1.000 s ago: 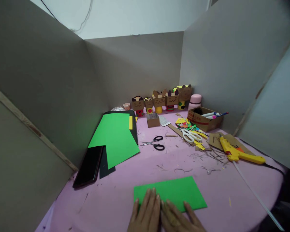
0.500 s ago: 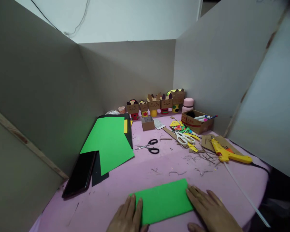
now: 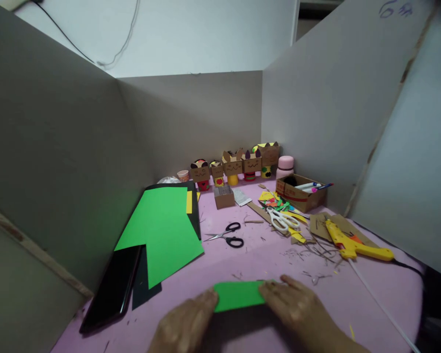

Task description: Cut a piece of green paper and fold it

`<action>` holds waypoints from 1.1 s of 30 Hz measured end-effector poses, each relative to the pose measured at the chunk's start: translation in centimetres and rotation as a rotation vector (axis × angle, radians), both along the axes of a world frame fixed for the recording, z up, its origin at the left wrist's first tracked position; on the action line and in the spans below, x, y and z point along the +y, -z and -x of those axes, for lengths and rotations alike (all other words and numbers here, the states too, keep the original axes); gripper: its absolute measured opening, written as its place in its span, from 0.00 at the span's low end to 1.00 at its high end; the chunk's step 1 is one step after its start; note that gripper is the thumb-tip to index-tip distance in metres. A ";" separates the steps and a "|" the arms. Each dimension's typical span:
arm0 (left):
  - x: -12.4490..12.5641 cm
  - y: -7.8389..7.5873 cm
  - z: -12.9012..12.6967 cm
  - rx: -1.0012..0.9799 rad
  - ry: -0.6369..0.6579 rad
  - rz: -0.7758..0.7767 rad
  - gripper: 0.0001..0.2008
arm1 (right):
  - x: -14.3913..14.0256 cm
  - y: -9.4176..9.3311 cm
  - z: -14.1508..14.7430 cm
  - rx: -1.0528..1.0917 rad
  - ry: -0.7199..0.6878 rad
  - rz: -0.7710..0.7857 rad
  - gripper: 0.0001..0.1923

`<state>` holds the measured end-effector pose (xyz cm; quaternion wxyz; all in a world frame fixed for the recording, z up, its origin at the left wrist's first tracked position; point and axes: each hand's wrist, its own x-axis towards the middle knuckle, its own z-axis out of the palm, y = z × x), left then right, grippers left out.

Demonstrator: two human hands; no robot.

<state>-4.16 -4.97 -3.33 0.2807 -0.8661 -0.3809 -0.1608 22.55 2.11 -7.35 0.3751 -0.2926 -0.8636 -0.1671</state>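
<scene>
A folded strip of green paper [image 3: 238, 296] spans the space between my two hands near the front of the table. My left hand [image 3: 187, 321] is closed on its left end, fingertips together at the edge. At the right end, my right hand [image 3: 297, 309] grips the strip with its fingers over the top; the thumb is hidden. A dark shadow falls on the pink tabletop just under the paper. Black-handled scissors [image 3: 231, 240] lie open beyond my hands. To the left, larger green sheets [image 3: 169, 225] rest partly over black paper [image 3: 141, 287].
A black phone [image 3: 112, 289] lies at left. Right of centre are white scissors [image 3: 281, 219], paper scraps [image 3: 274, 201] and a yellow glue gun [image 3: 353, 245] with a glue stick. Cardboard figures [image 3: 233, 166], a pink bottle [image 3: 285, 166] and a pen box [image 3: 301, 193] stand behind.
The green paper has become narrower front to back, and my hands have shifted with its ends, the right one inward. The view has tilted up slightly.
</scene>
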 end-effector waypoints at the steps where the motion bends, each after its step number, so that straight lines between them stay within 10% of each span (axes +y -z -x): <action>1: 0.4 -0.6 1.2 -0.026 -0.031 -0.007 0.23 | 0.7 -0.8 -0.9 -0.041 0.066 0.039 0.23; 6: 2.6 -2.1 5.0 -0.444 -0.324 -0.186 0.14 | 1.7 -1.9 -0.2 -0.081 0.180 0.105 0.17; 11: 4.3 -1.4 1.7 -0.833 -0.401 -0.060 0.22 | -1.0 1.4 8.1 -0.302 -0.199 -0.013 0.18; 14: 4.7 -0.9 0.2 -0.828 -0.375 -0.004 0.25 | -0.2 1.8 8.4 -0.465 -0.258 0.124 0.20; 17: 4.8 -0.4 0.5 -0.854 -0.416 -0.005 0.27 | 1.9 0.5 3.9 -0.474 0.047 0.449 0.32; 22: 5.2 0.4 1.0 -0.916 -0.438 0.028 0.25 | 1.9 -1.5 -1.6 -0.379 0.508 0.526 0.26; 28: 5.4 -0.1 -0.2 -0.886 -0.341 0.076 0.22 | 0.4 -1.3 2.5 -0.473 -0.227 0.803 0.22; 31: 5.1 -0.5 0.3 -0.916 -0.367 0.105 0.21 | 1.2 -2.3 2.3 -0.323 0.280 0.888 0.33; 33: 5.2 -0.6 0.5 -0.963 -0.395 0.164 0.20 | 1.4 -3.1 1.6 -0.305 0.335 0.889 0.33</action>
